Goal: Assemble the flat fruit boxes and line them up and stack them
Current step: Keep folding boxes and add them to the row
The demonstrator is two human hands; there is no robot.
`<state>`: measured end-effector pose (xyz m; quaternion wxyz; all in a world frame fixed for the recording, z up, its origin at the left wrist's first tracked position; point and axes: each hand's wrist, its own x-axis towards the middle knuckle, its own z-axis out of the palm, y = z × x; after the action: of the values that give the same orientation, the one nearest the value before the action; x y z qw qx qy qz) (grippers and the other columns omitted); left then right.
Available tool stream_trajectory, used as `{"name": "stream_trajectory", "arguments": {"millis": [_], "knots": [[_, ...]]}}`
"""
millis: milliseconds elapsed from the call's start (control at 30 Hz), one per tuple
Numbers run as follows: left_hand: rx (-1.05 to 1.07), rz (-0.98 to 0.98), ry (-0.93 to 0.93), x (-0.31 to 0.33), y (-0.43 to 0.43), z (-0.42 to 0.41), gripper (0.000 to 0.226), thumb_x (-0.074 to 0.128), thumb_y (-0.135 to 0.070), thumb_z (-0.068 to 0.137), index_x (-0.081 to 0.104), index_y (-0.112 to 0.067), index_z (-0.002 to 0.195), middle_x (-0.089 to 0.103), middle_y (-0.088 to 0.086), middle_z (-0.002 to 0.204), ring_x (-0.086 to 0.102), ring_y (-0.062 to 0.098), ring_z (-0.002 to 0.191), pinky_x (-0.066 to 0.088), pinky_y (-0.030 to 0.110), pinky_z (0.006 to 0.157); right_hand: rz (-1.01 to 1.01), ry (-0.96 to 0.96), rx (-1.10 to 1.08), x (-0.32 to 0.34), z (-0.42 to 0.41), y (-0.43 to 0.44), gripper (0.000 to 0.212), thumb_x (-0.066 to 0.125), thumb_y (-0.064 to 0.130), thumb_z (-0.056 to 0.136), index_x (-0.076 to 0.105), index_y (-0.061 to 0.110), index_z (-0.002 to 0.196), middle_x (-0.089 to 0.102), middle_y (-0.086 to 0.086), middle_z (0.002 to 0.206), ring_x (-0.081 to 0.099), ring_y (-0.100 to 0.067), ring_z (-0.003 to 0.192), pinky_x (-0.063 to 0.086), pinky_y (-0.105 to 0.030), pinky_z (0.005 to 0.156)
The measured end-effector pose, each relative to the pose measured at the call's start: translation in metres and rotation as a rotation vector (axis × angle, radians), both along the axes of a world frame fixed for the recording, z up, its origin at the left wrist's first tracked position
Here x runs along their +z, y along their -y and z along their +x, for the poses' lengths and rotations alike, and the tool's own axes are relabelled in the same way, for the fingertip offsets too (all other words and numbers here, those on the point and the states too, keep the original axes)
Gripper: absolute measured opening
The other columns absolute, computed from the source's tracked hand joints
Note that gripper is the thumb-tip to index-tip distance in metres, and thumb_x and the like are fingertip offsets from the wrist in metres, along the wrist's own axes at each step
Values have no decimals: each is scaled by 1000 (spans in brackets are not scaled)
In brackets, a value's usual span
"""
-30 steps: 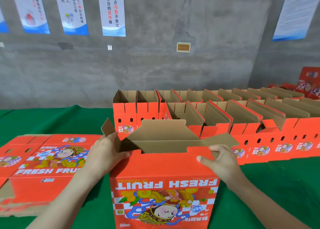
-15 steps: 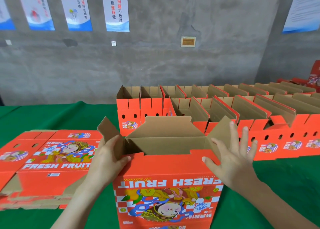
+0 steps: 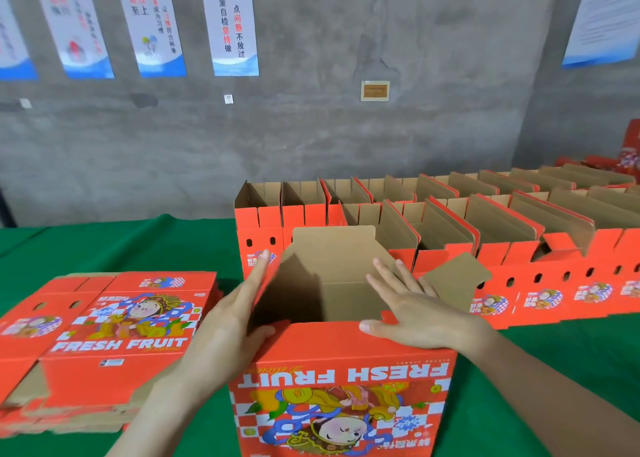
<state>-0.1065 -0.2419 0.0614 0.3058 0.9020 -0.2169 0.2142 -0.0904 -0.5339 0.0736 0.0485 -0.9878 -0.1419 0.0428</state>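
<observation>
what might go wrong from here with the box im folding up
1. The right flap sticks out toward the row of assembled boxes, beside the right hand; it may snag there.
2. The left hand presses the left flap with straight fingers; a skewed fold could crease it.
3. The open box stands free on the green cloth and might slide.

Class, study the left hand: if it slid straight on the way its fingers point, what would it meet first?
Probably the leftmost assembled box of the row behind. The left hand lies flat along the side flap, fingertips aimed there. Depth is unclear.
</observation>
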Motion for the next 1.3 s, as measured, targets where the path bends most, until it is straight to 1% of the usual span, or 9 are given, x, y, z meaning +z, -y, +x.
{"name": "stream_trajectory", "arguments": {"millis": [167,300,433,600,767,900,967,1167,1300], "knots": [[9,175,-22,3,-2,2,72,44,-75,78,56,-28,130,64,-10,120,58,12,111,37,16,83,-4,-39,4,2,-1,-2,95,35,78,82,-10,31,151,-41,16,145,-38,-17,136,-10,-49,117],[171,174,-46,10,1,27,34,52,-38,93,64,-22,121,65,7,110,58,27,106,39,30,85,17,-21,5,0,-1,-2,96,36,79,80,-7,33,151,-39,18,146,-36,-16,137,-10,-49,116],[107,293,-279,7,7,52,61,61,-26,88,37,-44,141,22,7,148,23,26,137,22,35,113,91,147,-50,-5,-4,1,90,39,77,81,7,34,152,-25,14,155,-23,-13,144,-8,-43,118],[-114,-3,-499,3,-3,62,62,61,-16,91,33,-58,126,28,-2,135,40,12,120,29,18,96,161,722,-90,-6,-14,9,83,72,40,79,29,25,148,-19,-5,158,-24,-22,144,-22,-40,113],[-113,2,-504,2,-2,62,76,64,-18,89,20,-61,134,34,-3,117,45,8,106,32,17,88,825,700,-319,-10,-16,31,101,76,9,77,10,20,152,1,8,158,1,-5,145,10,-29,117],[-85,7,-511,1,1,64,74,63,-22,89,22,-54,142,35,-2,113,45,9,103,31,19,88,1169,326,-369,-17,-12,38,31,58,-6,84,60,20,102,68,7,96,64,-24,97,47,-26,72],[-60,21,-516,0,1,66,73,64,-30,88,22,-54,142,34,-2,113,45,12,106,31,22,92,1134,334,-252,-16,-15,36,39,51,-10,84,66,25,91,70,5,80,60,-18,79,45,-28,64],[-79,-34,-487,-5,1,71,70,64,-26,89,25,-48,144,28,-5,128,41,11,117,28,19,96,572,243,103,-24,-24,28,37,62,20,91,58,27,128,38,22,141,23,7,137,11,-17,114],[-108,-21,-405,-7,0,72,73,67,-20,87,28,-41,146,11,-16,151,25,11,135,25,28,111,554,312,54,-23,-22,22,23,64,29,90,69,22,111,56,14,128,40,0,130,24,-21,112]]}}
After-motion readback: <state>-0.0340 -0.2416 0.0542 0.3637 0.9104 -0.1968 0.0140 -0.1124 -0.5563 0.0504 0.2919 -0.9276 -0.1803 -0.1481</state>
